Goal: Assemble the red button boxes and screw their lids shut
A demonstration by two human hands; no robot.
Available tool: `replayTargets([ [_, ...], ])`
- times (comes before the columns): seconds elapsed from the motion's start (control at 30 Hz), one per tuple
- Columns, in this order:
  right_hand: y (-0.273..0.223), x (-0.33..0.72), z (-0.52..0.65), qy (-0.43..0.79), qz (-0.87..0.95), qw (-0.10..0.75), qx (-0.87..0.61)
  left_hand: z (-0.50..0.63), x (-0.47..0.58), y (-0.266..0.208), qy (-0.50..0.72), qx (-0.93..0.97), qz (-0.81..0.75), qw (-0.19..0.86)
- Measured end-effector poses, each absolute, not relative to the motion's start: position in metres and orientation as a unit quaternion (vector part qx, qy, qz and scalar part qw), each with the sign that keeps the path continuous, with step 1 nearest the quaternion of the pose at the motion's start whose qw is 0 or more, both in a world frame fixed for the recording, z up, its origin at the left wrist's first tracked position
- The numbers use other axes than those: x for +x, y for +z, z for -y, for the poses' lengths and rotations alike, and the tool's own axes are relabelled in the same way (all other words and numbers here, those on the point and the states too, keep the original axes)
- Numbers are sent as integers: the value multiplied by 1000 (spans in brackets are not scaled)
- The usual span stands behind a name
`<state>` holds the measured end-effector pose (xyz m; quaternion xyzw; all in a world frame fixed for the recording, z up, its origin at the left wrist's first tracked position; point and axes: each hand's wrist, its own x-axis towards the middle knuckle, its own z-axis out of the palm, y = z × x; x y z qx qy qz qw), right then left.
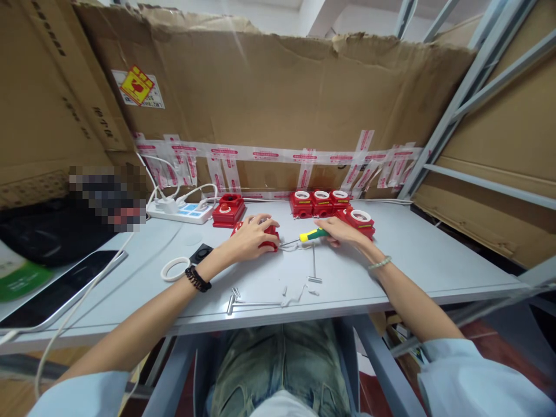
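Note:
My left hand (255, 238) lies over a small red housing (271, 238) on the tabletop, its fingers wrapped round it and hiding much of it. In my right hand (341, 231) is a screwdriver (313, 234) with a green and yellow handle. Its shaft points left, with the tip at the right side of the held housing. Whether the tip sits in a screw is too small to tell. Below the shaft is a T-shaped metal rod (314, 266); a second T-shaped rod (254, 304) lies nearer the front edge.
Several red housings with white rings (321, 197) stand at the back right. Another red housing (228, 209) sits beside a white power strip (191, 212). A loose white ring (175, 269), a black square part (202, 253) and a tablet-like device (61, 289) lie left. Cardboard (278, 92) walls the back.

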<state>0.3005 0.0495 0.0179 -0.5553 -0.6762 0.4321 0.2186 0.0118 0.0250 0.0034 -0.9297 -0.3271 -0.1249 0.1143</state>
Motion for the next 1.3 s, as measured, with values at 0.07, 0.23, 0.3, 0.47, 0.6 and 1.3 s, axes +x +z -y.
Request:
replayTargets([
  [0.07,15,298,-52,423,674,211,-567,-25,12,3,-124,-930,326,117],
  [0.23,19,296,-50,437,672,206,-561,-24,12,5,-115,-930,328,117],
  [0.3,24,299,-48,441,669,214,-559,-24,13,6,-115,-930,328,118],
  [0.47,40,308,-46,444,637,276,-567,-23,13,6,-115,-929,332,114],
  [0.6,47,313,-46,437,603,349,-569,-21,12,10,-90,-929,342,108],
  [1.3,70,299,4,-86,680,548,-480,-44,-4,30,-132,-910,364,146],
])
